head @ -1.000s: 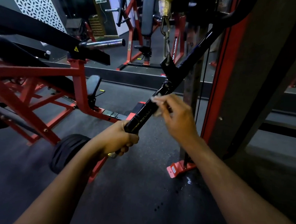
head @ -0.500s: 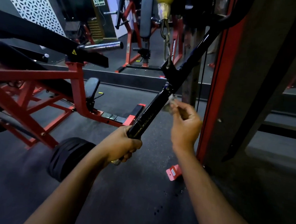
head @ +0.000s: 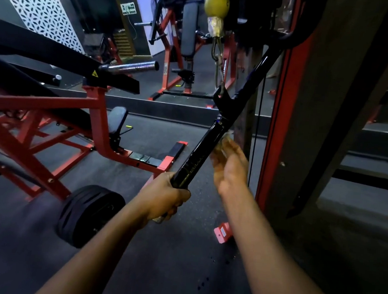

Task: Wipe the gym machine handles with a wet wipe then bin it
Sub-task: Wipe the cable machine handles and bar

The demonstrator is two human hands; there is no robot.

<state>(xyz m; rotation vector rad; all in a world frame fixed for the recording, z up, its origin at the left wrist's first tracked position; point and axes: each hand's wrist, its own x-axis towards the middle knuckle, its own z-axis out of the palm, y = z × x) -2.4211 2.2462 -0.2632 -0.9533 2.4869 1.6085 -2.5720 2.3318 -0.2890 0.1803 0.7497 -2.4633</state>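
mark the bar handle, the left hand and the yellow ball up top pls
bar handle (head: 199,156), head view, on the glossy black grip mid-length.
left hand (head: 165,196), head view, on its back, where it grips the handle's lower end.
yellow ball (head: 217,2), head view, on its rounded front face.

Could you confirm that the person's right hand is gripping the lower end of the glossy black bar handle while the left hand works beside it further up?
Not quite: the hands are swapped. In the head view, the left hand grips the lower end of the glossy black bar handle, while the right hand works beside it further up.
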